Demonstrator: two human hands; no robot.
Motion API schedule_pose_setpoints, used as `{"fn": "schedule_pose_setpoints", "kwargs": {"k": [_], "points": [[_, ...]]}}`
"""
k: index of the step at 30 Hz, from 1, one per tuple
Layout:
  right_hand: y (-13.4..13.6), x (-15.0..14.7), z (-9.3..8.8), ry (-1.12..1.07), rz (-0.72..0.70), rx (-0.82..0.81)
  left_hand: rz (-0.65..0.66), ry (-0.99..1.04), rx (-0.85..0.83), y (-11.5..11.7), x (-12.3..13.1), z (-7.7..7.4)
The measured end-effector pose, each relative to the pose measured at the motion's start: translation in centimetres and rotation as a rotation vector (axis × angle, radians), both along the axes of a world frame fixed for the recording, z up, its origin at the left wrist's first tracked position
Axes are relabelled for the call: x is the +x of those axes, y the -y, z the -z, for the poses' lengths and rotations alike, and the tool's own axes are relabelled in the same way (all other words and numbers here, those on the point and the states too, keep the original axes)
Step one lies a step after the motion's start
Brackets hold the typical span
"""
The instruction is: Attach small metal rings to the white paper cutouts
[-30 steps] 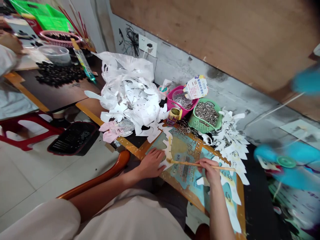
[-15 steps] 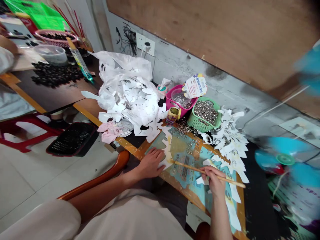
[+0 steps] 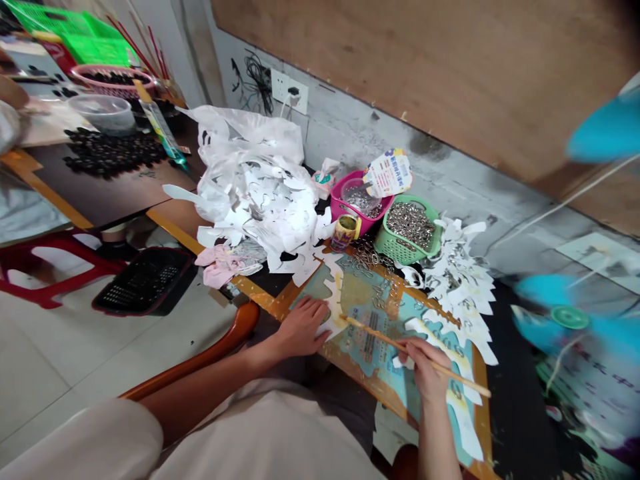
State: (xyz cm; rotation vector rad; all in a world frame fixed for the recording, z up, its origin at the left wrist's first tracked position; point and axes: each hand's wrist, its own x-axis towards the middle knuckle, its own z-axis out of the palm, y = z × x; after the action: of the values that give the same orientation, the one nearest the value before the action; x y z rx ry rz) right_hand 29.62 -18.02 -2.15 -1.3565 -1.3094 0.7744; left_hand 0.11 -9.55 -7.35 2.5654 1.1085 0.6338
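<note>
While the wooden stick, pinched in my right hand, tips onto the white paper cutout at the printed board's left edge, my left hand lies flat, pinning it. I judge the cutout is being worked, and the next move needs steady tip pressure.

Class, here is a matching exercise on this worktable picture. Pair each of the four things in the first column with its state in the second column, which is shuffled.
Column one
1. left hand
2. right hand
3. green basket
4. pink basket

Column two
A. grips a wooden stick
B. full of silver metal pieces
C. lies flat on a white paper cut-out
D. has a clear tub inside

Pairs: 1-C, 2-A, 3-B, 4-D
</note>
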Motion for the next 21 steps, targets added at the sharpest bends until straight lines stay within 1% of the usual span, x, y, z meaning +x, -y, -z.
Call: {"fn": "schedule_pose_setpoints", "kwargs": {"k": [2,3,5,7,8,11,13,16,19,21], "points": [[0.0,0.3,0.4,-0.015,-0.08,-0.055,0.0,-0.002,0.004,0.0,0.0,0.0],[-0.1,0.5,0.6,-0.047,-0.094,-0.059,-0.001,-0.004,0.004,0.0,0.0,0.0],[-0.3,0.6,0.9,-0.132,-0.056,-0.026,-0.004,-0.002,0.0,0.0,0.0,0.0],[-0.6,0.5,1.1,-0.171,-0.004,-0.016,-0.01,0.005,-0.003,0.0,0.1,0.1],[-0.8,0.3,1.1,-0.161,-0.007,-0.04,-0.012,0.006,-0.005,0.0,0.1,0.1],[-1.1,0.1,0.8,-0.117,-0.078,-0.134,-0.007,-0.002,-0.005,0.0,0.1,0.2],[-1.0,0.5,0.7,-0.119,-0.082,-0.141,-0.007,-0.005,-0.002,0.0,0.0,0.2],[-0.5,1.4,0.7,-0.122,0.034,-0.085,-0.016,-0.003,0.003,0.1,0.0,0.2],[0.2,1.9,0.7,-0.131,0.17,0.015,-0.013,-0.005,-0.003,0.1,0.0,0.2],[0.6,1.6,0.7,-0.143,0.169,0.04,-0.01,-0.005,-0.008,0.0,0.0,0.2]]}}
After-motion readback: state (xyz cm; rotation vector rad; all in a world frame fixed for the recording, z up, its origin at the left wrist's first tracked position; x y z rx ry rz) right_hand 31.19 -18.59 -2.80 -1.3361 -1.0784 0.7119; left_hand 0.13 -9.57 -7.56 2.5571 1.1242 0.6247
